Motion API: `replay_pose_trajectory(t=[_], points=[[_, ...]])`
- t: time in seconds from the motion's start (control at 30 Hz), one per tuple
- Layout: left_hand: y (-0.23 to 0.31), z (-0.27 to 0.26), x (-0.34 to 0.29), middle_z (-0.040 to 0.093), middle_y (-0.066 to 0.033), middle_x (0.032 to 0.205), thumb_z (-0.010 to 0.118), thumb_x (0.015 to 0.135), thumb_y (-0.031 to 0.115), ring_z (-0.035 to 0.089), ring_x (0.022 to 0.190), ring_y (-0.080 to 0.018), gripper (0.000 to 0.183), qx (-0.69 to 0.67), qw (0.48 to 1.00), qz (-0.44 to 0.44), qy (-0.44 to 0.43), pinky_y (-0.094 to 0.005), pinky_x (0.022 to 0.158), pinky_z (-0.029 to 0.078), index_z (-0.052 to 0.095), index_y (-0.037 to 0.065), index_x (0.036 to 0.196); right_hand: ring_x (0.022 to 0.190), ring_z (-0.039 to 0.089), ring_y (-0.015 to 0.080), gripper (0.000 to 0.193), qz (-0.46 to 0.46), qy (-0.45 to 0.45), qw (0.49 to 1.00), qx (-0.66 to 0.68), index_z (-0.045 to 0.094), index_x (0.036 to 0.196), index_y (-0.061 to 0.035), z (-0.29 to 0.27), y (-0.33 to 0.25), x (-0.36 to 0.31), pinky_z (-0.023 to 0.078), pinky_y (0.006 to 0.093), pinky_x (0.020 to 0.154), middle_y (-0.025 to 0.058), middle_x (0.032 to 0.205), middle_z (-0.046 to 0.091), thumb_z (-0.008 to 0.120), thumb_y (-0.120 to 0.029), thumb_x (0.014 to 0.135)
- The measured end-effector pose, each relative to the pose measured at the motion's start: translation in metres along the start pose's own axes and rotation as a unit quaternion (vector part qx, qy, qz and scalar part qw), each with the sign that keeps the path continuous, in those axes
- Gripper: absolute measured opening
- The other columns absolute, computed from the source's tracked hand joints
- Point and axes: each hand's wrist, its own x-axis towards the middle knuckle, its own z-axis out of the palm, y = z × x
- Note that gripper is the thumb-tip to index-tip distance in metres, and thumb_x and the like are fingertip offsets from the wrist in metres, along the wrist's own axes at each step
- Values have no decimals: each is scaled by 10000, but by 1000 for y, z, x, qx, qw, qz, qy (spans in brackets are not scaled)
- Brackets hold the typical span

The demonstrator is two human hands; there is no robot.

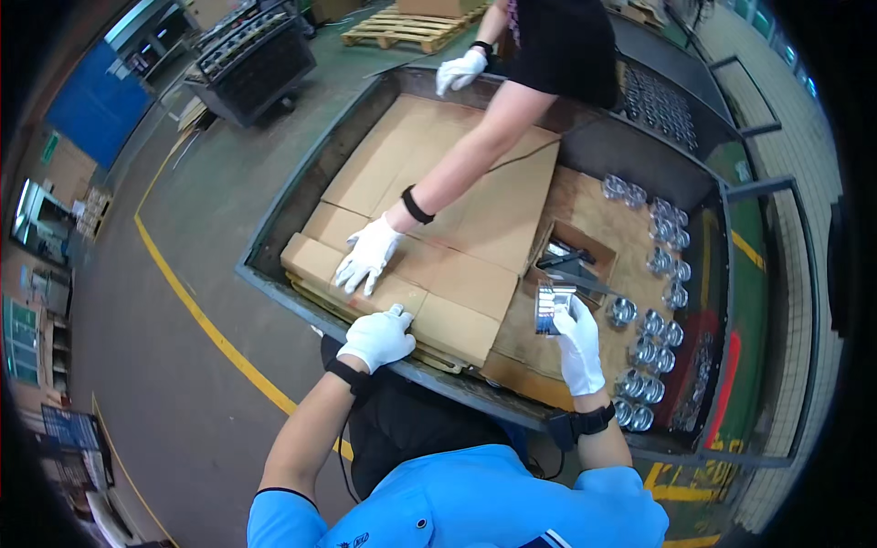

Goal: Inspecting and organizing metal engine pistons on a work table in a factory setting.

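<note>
Near edge of the metal cart [311,183], seen from beside it: the left hand [375,340] rests on the cardboard [457,292]; whether its fingers grip, I cannot tell. The right hand [578,345] grasps a shiny metal cylinder [551,309] between the cardboard and the right edge. A slipping glove could drop it; a rightward swing could knock the standing cylinders [643,351]. The co-worker's nearer hand [368,256], spread flat close by, could be pinched if the cardboard shifts. Counts, near to far: one cylinder held; about eighteen standing along the right edge; one small box [596,247] of dark tools, right of the cardboard; two co-worker's hands, the farther hand [461,71] by the far edge.
</note>
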Motion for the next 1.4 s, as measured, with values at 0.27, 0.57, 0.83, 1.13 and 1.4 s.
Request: replay_pose_trajectory(t=[0.27, 0.57, 0.83, 1.13, 1.4], points=[[-3, 4, -4, 599, -187, 1348, 528, 881, 279, 662, 1100, -389, 403, -31, 998, 8, 54, -481, 953, 526, 665, 64, 1193, 858, 593, 29, 430, -56, 3, 998, -13, 587, 1314, -47, 4, 12, 3, 464, 196, 690, -48, 1059, 646, 642, -302, 973], [-7, 1, -1, 535, -186, 1473, 534, 885, 325, 624, 1191, -396, 499, -42, 999, -6, 24, -471, 1037, 484, 632, 93, 1316, 886, 593, 31, 434, -66, -25, 997, 5, 588, 1308, -44, 6, 12, 0, 470, 192, 730, -43, 1063, 645, 652, -312, 973], [-5, 4, -3, 602, -164, 1372, 532, 851, 293, 649, 1139, -375, 424, -1, 996, 11, 92, -469, 976, 522, 713, 114, 1189, 919, 644, 78, 457, -35, 15, 997, -63, 601, 1317, 17, 4, 10, 5, 525, 227, 711, 33, 1137, 687, 727, -186, 928], [-15, 21, 7, 646, -139, 1301, 628, 831, 306, 647, 1096, -358, 344, 23, 985, 41, 165, -477, 919, 548, 716, 94, 1086, 834, 725, 363, 562, 37, -96, 747, -657, 753, 910, -5, -39, -5, 11, 574, 421, 812, 225, 907, 733, 781, -529, 708], [-5, 13, -5, 524, -179, 1405, 707, 715, 173, 431, 1345, -420, 678, 26, 935, 109, 338, -573, 1119, 338, 558, 157, 1376, 873, 728, 385, 403, 46, -121, 612, -780, 753, 875, -23, -72, 88, 29, 592, 459, 772, 232, 922, 731, 713, -414, 786]])
